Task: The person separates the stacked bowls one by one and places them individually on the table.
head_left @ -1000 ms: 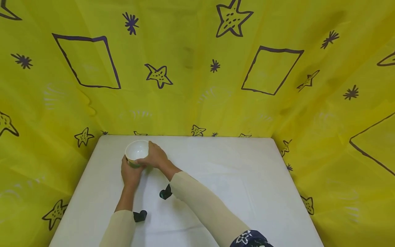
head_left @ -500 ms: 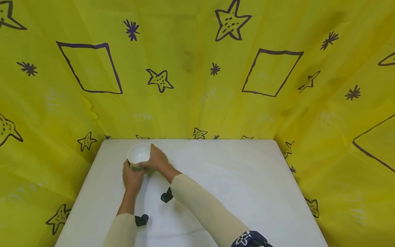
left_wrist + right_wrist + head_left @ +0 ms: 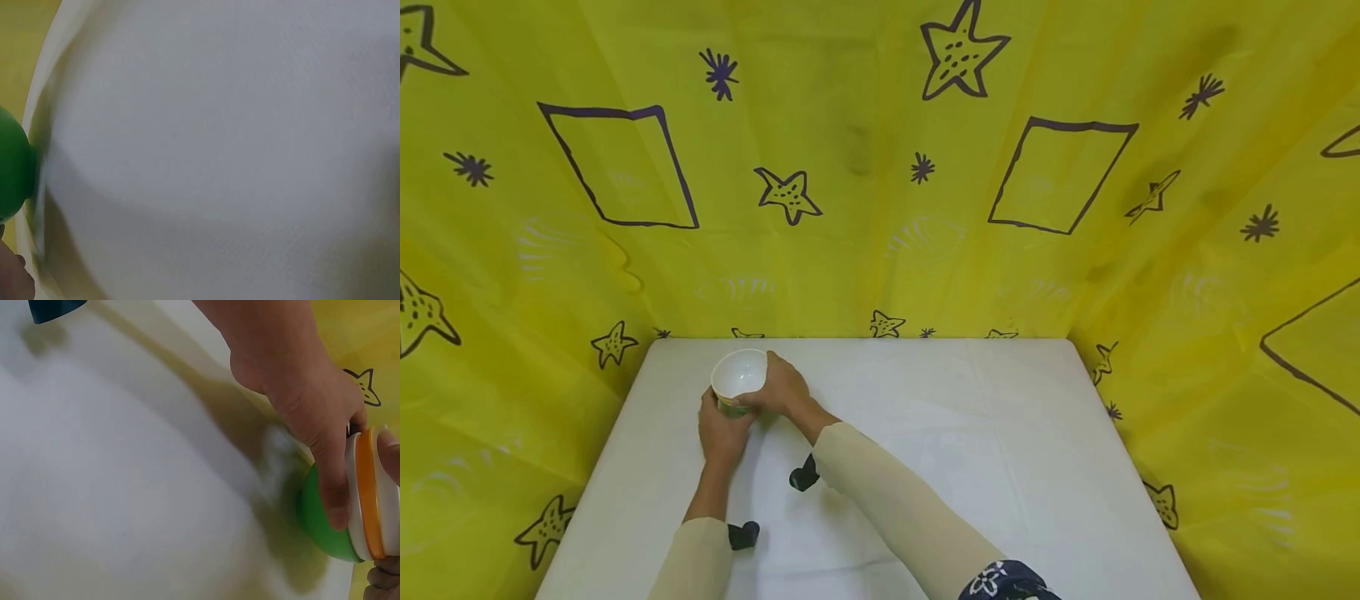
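Observation:
A stack of nested bowls (image 3: pixel 739 375) is at the far left of the table, mouth upward, with a white inside. From the side, a green outer bowl (image 3: pixel 328 528) shows under orange and white rims (image 3: pixel 371 494). My left hand (image 3: pixel 722 427) grips the stack's near left side, low on the green wall. My right hand (image 3: pixel 781 385) holds the right side by the rim, its thumb on the near edge. Part of the green bowl (image 3: pixel 12 165) enters the left wrist view. Whether the base touches the table is unclear.
The white table (image 3: pixel 970 467) spreads to the right of the arms. Yellow cloth (image 3: pixel 850 250) with drawn stars and frames encloses its back and sides. Dark pieces jut from beside my left sleeve (image 3: pixel 696 554) and right sleeve (image 3: pixel 880 492).
The head view has shifted slightly, so everything sits a little lower in it. Both hands keep their hold, and the bowls show no clear movement.

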Action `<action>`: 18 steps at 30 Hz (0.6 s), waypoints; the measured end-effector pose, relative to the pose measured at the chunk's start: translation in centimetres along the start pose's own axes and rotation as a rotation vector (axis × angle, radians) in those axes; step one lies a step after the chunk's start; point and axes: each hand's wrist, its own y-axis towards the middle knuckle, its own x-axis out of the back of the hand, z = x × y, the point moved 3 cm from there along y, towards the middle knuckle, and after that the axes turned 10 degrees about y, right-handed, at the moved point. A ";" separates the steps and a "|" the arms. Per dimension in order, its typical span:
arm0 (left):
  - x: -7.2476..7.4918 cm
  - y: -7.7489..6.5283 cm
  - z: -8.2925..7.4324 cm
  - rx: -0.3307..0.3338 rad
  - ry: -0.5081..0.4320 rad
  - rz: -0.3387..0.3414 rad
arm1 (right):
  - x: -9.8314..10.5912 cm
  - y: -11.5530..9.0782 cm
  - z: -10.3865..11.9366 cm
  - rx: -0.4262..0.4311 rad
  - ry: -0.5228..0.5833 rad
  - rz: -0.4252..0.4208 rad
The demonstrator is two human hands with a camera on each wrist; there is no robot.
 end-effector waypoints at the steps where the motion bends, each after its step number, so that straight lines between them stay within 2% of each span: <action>1: 0.0 0.0 0.0 -0.003 0.003 -0.004 | 0.0 0.0 0.0 0.004 0.005 -0.005; 12: -0.3 0.3 0.7 0.001 0.016 0.000 | -0.1 0.2 -0.1 0.005 -0.019 -0.021; 18: -0.2 0.3 0.8 0.008 0.018 0.003 | 0.0 0.3 -0.1 0.048 -0.038 -0.022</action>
